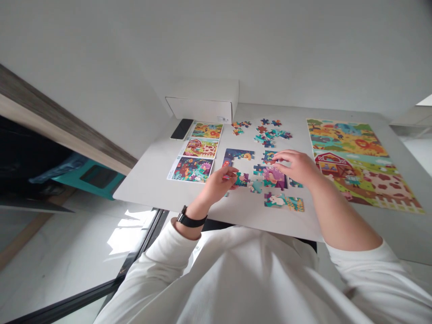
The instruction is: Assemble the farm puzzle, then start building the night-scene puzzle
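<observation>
My left hand [221, 181], with a black band on its wrist, is closed in a pinch beside a dark joined puzzle corner [236, 154]. What its fingertips hold, if anything, is hidden; a green and purple puzzle piece [242, 179] lies right by them. The thumb and fingers of my right hand [294, 165] are closed at the edge of a dark blue puzzle piece [268, 156]. Just below that piece lies a joined purple section [275, 177]. Nearer to me are a teal piece [255, 186] and a joined strip with a white rabbit [283, 202].
Loose pieces [270, 135] lie in groups toward the back. Small picture cards [192, 169] and a phone [182, 129] are at the left, in front of a white box [202, 105]. Two finished puzzles, one a farm scene [364, 177], cover the table's [151, 180] right side.
</observation>
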A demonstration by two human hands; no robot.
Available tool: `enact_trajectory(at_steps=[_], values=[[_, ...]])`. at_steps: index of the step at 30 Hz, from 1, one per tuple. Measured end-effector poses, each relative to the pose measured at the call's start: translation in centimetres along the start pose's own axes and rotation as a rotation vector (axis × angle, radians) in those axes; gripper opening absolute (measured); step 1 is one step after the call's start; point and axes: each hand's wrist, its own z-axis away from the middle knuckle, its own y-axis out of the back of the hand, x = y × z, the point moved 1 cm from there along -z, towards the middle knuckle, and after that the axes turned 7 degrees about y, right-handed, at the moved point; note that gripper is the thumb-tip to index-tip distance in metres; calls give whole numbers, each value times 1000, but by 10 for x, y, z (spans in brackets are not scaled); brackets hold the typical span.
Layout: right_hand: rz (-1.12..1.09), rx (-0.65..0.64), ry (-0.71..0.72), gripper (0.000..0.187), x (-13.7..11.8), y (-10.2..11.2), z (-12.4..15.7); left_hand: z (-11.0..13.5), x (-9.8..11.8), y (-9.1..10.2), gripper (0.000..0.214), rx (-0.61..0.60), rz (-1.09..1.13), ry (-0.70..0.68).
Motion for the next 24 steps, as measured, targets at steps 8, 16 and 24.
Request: enact_trajectory(at_steps=[8, 16, 24], values=[[-10, 9, 4, 20, 4, -3, 1, 15, 1, -7, 33, -18, -103, -51], [-34, 11, -1, 18, 2, -3, 0, 27, -2, -12, 38, -28, -281, -116], [-44, -23, -25, 16, 3, 0, -2, 33, 4, -20, 19, -31, -409, -113]])
